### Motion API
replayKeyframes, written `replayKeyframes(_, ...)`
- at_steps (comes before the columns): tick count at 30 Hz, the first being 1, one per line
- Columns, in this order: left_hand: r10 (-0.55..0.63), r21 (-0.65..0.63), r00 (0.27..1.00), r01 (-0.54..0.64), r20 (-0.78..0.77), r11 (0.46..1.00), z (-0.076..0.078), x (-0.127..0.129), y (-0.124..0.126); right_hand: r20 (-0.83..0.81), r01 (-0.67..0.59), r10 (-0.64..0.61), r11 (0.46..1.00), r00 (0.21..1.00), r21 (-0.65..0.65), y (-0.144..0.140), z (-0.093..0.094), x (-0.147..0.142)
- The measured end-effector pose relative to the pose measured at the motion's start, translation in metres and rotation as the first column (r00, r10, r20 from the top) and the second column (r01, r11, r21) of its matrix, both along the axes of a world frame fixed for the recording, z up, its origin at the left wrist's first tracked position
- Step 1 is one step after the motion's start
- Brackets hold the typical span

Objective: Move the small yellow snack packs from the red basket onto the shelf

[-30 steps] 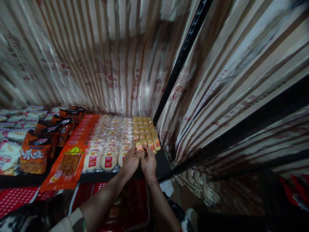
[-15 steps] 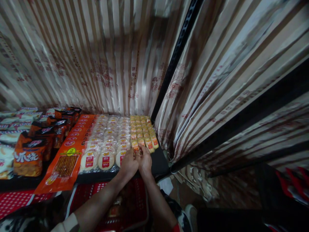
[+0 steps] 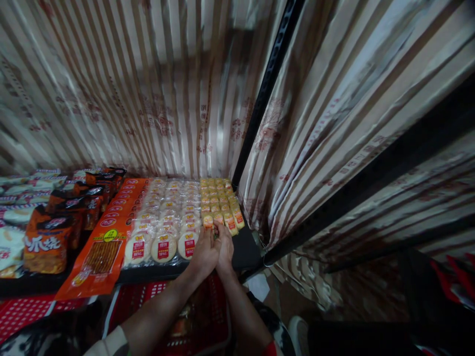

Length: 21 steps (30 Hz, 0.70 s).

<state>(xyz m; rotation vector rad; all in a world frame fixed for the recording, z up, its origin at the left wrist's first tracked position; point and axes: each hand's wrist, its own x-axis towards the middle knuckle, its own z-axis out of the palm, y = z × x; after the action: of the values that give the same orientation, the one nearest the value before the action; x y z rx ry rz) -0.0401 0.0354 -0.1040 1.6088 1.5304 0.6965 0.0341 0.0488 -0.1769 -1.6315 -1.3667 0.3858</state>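
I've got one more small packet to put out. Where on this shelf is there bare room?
The only bare black shelf lies at the front right corner, between the yellow packets, the right hand and the black upright. Leftward it is crowded: round cakes, orange sleeves and dark bags lie edge to edge.

Both forearms bare, reaching forward and up from bottom of view, converging. Left hand [image 3: 205, 253] and right hand [image 3: 224, 249] pressed side by side, touching, backs toward camera. Fingers curled forward, tips close together. Pale cuff at left elbow; red edge at right.
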Motion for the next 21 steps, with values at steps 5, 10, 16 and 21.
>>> replayKeyframes(5,0.059,-0.002,0.995,-0.059,0.080,0.998,-0.009,0.002,0.002,-0.024,0.004,-0.005,1.000,1.000,-0.028,0.000,0.001,0.000)
replayKeyframes(10,0.094,0.005,0.989,-0.095,0.113,0.995,-0.001,0.006,-0.002,-0.041,0.023,-0.023,1.000,0.999,0.004,0.000,-0.004,0.000)
replayKeyframes(16,0.187,0.098,0.965,-0.208,0.184,0.973,-0.016,0.049,-0.003,0.034,0.036,-0.038,0.998,0.999,0.058,0.001,-0.010,0.000)
replayKeyframes(21,0.073,0.231,0.980,-0.116,0.183,0.966,-0.055,0.067,0.009,0.089,0.034,-0.037,0.998,0.995,0.046,0.006,-0.017,-0.001)
